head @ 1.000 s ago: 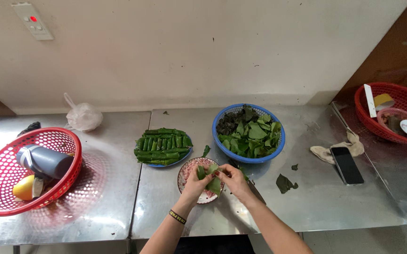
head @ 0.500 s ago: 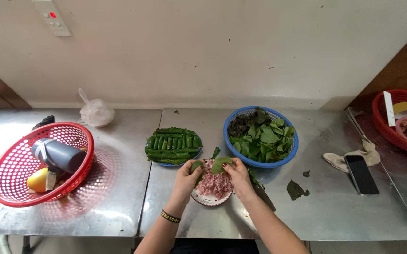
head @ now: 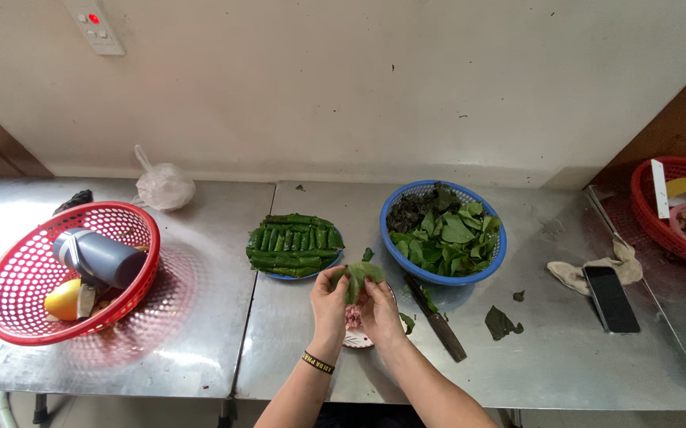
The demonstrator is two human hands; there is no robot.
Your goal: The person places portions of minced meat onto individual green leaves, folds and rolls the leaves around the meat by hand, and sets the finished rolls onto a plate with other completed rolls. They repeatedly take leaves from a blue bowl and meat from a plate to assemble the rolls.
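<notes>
My left hand [head: 329, 299] and my right hand [head: 378, 308] meet over a small plate of pink minced meat [head: 352, 326], and both pinch one green leaf [head: 358, 277] that is folded around something between the fingers. Just beyond them a plate [head: 294, 275] holds a stack of finished green leaf rolls [head: 293, 243]. To the right of that stands a blue basket [head: 498, 252] full of loose green leaves [head: 446, 230]. A dark-handled knife [head: 436, 319] lies on the steel table right of my right hand.
A red basket [head: 26, 321] at left holds a grey bottle [head: 99, 257] and a yellow fruit [head: 64, 299]. A knotted plastic bag [head: 163, 185] sits by the wall. At right lie a phone [head: 611, 297], a cloth [head: 582, 272] and a second red basket [head: 653, 215]. Leaf scraps [head: 501, 322] dot the table.
The camera has shifted, so the scene sits differently in view. My hands stay over the meat plate and have folded the leaf more tightly around its filling.
</notes>
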